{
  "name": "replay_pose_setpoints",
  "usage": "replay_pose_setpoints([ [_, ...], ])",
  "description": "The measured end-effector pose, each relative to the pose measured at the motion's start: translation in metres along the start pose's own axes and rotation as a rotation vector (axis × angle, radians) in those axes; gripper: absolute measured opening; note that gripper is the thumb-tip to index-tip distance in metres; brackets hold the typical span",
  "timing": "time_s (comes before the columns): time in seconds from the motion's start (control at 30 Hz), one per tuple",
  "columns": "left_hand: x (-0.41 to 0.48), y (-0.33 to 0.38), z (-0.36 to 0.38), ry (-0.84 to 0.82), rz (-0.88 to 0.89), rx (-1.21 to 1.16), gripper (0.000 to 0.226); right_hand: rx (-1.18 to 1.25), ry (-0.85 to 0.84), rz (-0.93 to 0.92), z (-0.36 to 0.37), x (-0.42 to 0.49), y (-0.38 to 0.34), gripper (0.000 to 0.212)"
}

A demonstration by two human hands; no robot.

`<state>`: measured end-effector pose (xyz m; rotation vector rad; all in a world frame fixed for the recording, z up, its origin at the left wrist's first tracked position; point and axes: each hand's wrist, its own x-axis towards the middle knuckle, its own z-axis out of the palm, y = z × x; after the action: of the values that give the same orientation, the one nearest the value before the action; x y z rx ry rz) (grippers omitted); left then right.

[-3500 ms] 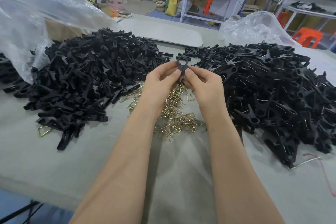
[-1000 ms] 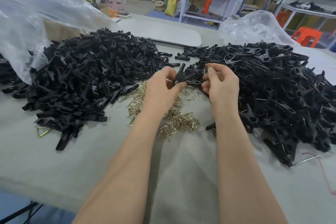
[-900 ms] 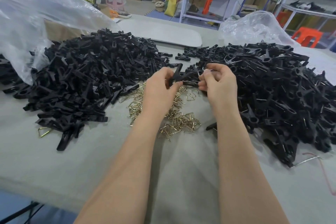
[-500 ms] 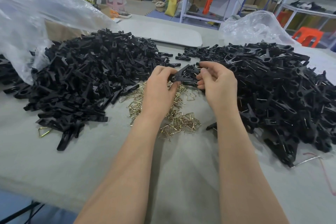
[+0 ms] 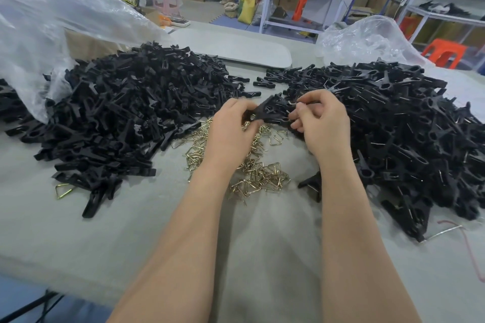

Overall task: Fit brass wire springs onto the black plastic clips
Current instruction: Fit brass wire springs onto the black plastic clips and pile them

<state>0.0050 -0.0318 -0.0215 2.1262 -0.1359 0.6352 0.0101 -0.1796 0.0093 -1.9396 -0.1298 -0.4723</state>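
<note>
L hand [image 5: 231,128] & R hand [image 5: 324,123], fingers curled, both pinch one black clip [image 5: 270,113] betw. them.

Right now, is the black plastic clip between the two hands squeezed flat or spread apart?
Spread: the black plastic clip splays into a V toward the right hand, its narrow end gripped by the left hand.

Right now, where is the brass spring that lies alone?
The spring lies on the table at left in the head view, beside the near edge of the left clip pile.
</note>
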Motion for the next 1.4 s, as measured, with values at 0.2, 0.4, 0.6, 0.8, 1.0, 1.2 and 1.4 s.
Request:
replay_pose_setpoints([
  [0.2,0.004,-0.002,-0.006,0.176,-0.347,-0.27,0.013,0.382,0.006,0.176,0.009,0.002,0.001,0.017],
  [0.4,0.009,-0.003,-0.015,0.366,-0.642,-0.861,0.018,-0.021,-0.128,0.16,0.032,-0.002,0.014,0.051],
  [0.6,0.011,-0.005,-0.018,0.513,-0.648,-1.023,0.009,-0.098,-0.022,0.088,0.038,-0.004,0.018,0.031],
  [0.8,0.012,-0.006,-0.017,0.582,-0.66,-1.082,0.01,-0.075,-0.02,0.152,0.053,0.006,0.007,0.006],
  [1.0,0.014,-0.007,-0.014,0.588,-0.657,-1.064,0.009,0.002,-0.283,0.166,0.073,0.028,-0.011,0.063],
  [1.2,0.014,-0.01,-0.013,0.578,-0.646,-1.063,0.014,-0.456,-0.45,0.055,0.067,0.009,-0.005,0.041],
  [1.4,0.013,-0.007,-0.012,0.546,-0.636,-1.027,0.016,-0.679,-0.472,0.042,0.066,-0.014,-0.001,0.038],
])
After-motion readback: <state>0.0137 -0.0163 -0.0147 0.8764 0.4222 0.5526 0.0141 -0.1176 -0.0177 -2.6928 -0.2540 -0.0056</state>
